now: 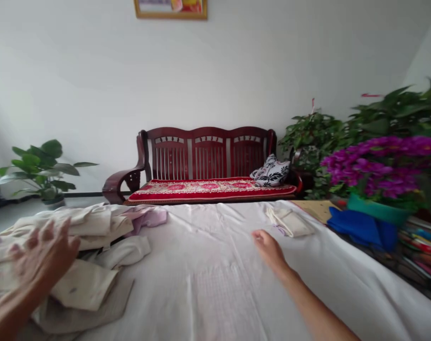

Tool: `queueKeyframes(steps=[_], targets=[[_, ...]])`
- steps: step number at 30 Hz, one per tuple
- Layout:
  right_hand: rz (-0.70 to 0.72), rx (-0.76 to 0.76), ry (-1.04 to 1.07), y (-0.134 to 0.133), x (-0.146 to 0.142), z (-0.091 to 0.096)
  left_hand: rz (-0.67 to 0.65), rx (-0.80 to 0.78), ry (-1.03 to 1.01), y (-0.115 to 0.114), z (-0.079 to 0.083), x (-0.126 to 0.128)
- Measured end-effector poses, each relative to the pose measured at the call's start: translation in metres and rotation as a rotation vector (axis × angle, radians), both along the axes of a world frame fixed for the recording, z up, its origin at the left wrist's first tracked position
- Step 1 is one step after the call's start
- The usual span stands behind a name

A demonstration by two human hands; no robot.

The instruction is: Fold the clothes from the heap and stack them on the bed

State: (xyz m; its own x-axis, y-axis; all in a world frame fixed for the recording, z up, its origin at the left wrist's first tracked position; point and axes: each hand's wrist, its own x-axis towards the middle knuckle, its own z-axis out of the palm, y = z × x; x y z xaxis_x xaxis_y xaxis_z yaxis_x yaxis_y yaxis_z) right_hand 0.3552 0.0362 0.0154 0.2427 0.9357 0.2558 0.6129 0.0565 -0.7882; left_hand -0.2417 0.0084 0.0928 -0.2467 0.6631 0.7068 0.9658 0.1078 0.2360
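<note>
On the left, a heap of cream and beige clothes (89, 284) lies on the white cloth (172, 265) that covers the table. My left hand (46, 253) is over this heap with its fingers spread; whether it presses on the fabric I cannot tell. A lilac piece of fabric (149, 218) pokes out at the heap's far end. My right hand (268, 246) hovers over the middle right of the cloth, its fingers curled together, with nothing visible in them. Beyond it, near the far right corner, lies a folded cream garment (289, 222) with a lilac edge.
Behind the table stands a dark red wooden bench (208, 154) with a patterned cushion (272, 171). At right are a blue cloth (362, 229), purple flowers (386, 163) in a teal pot (379, 208) and leafy plants. Another potted plant (46, 168) stands at left.
</note>
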Motion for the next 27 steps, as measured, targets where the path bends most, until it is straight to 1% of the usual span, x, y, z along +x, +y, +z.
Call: queueKeyframes(steps=[1,2,5,7,9,10,11,13,15,18,20,21,23,24,25,27], targets=[[-0.080,-0.016,-0.109,0.004,0.016,0.005,-0.018,-0.013,0.063,-0.003,-0.005,0.025],[-0.160,-0.028,-0.228,0.007,0.031,0.010,-0.087,-0.059,0.106,-0.006,-0.012,0.052],[-0.382,-0.121,-0.557,0.014,0.071,0.024,-0.319,-0.253,0.132,-0.010,-0.046,0.121],[-0.460,-0.201,-0.705,0.018,0.088,0.030,-0.402,-0.354,0.122,-0.009,-0.072,0.153],[-0.449,-0.280,-0.786,0.021,0.098,0.033,-0.425,-0.416,0.123,-0.007,-0.093,0.171],[-0.422,-0.308,-0.792,0.023,0.102,0.034,-0.423,-0.442,0.127,-0.006,-0.100,0.176],[-0.401,-0.308,-0.752,0.024,0.104,0.033,-0.420,-0.467,0.132,-0.005,-0.106,0.180],[-0.406,-0.248,-0.570,0.026,0.109,0.032,-0.412,-0.506,0.137,-0.004,-0.112,0.182],[-0.448,-0.159,-0.365,0.027,0.114,0.033,-0.413,-0.516,0.134,-0.004,-0.112,0.182],[-0.519,-0.072,-0.193,0.030,0.122,0.043,-0.416,-0.499,0.126,-0.005,-0.110,0.183],[-0.557,0.002,-0.070,0.033,0.124,0.058,-0.411,-0.497,0.121,-0.006,-0.109,0.183],[-0.569,0.042,-0.018,0.035,0.123,0.069,-0.409,-0.495,0.114,-0.006,-0.109,0.184],[-0.546,0.177,0.184,0.038,0.116,0.093,-0.421,-0.486,0.085,-0.005,-0.109,0.183],[-0.514,0.251,0.291,0.038,0.109,0.107,-0.435,-0.475,0.060,-0.005,-0.109,0.182],[-0.444,0.372,0.523,0.037,0.102,0.120,-0.453,-0.459,0.030,-0.004,-0.109,0.182],[-0.341,0.493,0.661,0.030,0.084,0.146,-0.501,-0.416,-0.039,-0.005,-0.108,0.182]])
